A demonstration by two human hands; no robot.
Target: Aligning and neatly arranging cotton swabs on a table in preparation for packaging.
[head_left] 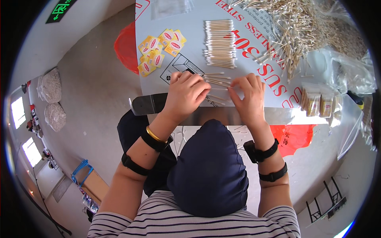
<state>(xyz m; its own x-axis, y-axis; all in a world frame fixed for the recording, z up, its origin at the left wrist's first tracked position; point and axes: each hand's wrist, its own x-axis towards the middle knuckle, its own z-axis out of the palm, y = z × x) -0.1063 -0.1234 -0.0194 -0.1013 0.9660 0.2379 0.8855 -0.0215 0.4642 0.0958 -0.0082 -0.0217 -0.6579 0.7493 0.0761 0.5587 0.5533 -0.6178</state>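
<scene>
At the near edge of the table, my left hand point(185, 94) and my right hand point(249, 97) face each other with fingers pinched. Between their fingertips a single cotton swab point(218, 89) lies crosswise, one end at each hand. A few loose swabs point(217, 78) rest on the tabletop just beyond it, and others stick out below near my left fingers. Farther off, a neat column of swabs point(220, 43) lies side by side. Small yellow printed cards point(158, 60) are scattered to its left.
A large heap of loose swabs point(293, 29) covers the table's far right. Filled small clear packets point(317, 104) stand at the right edge, beside crumpled clear plastic point(349, 71). Flat clear bags point(170, 8) lie at the far left. A dark flat strip point(150, 104) juts over the near-left edge.
</scene>
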